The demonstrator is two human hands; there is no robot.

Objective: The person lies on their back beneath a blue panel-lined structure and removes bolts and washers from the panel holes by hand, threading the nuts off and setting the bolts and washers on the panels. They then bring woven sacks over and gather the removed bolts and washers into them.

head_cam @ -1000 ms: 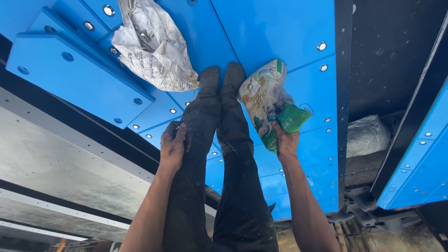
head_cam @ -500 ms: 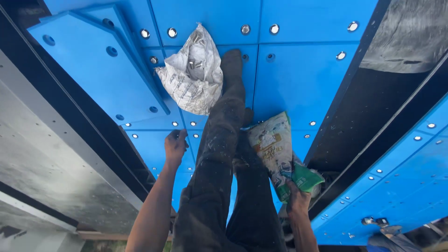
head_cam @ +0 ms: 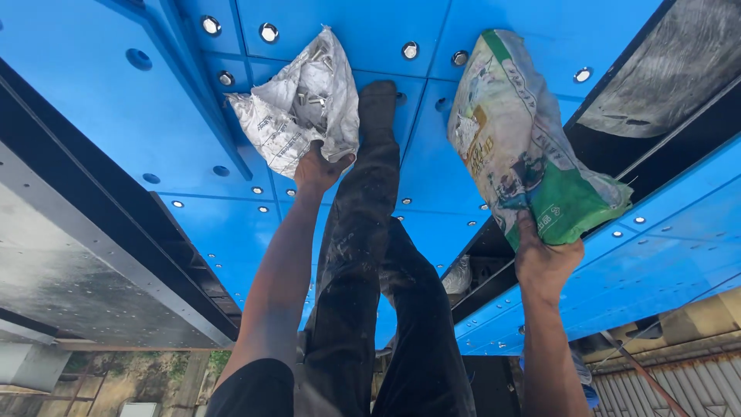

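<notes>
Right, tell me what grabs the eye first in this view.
The bright blue bolted panels fill most of the frame. Against them, the left hand grips a crumpled grey-white bag near top centre, and the right hand holds a green and white printed bag at right. Between the arms, the person's dark-trousered legs stretch up the middle.

Right hand (head_cam: 544, 262) fingers hidden behind the green sack (head_cam: 525, 139). Contents of the grey sack (head_cam: 297, 116) above the left hand (head_cam: 318, 168) indistinct. Both upper arms cut off at bottom edge.
</notes>
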